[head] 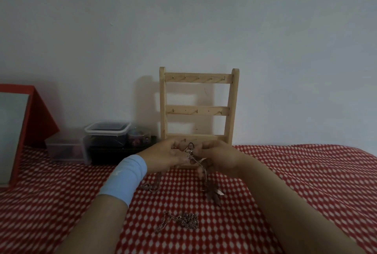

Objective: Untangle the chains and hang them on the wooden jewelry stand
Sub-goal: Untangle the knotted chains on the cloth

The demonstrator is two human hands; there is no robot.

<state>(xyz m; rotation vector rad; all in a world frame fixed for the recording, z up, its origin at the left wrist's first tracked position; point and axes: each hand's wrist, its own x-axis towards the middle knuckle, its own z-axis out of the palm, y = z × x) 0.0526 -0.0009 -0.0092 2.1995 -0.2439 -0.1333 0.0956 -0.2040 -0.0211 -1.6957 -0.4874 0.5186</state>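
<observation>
Fingers (177, 148) of my left hand (163, 156) and right hand (221, 158) pinch a chain (191, 154). A loose chain (184, 221) lies nearer.

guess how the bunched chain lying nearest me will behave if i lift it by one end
The thin bunched metal chain on the red patterned cloth would likely go limp and dangle. Its heaped links probably snag together. It seems light.

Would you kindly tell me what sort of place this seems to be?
Most likely a room in a home, perhaps a bedroom or dressing corner: a red-and-white patterned cloth covers the surface against a plain wall, with a red-framed mirror, stacked plastic storage boxes and a wooden jewelry stand.
</observation>
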